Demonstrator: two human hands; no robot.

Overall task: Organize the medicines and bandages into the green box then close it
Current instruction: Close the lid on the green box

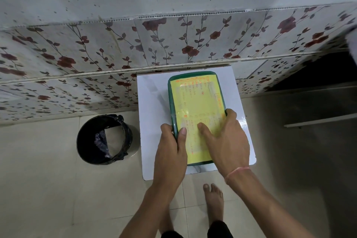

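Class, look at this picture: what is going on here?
A person stands over a green rectangular plastic box on a white square board. The left hand grips its left edge and the right hand its right edge, thumbs on the yellow-labelled lid. The lid is on, so the box looks closed.

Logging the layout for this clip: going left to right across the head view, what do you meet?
Black waste bin → left hand → right hand; both hands grip the closed green box, which spans them.

Green box on white table
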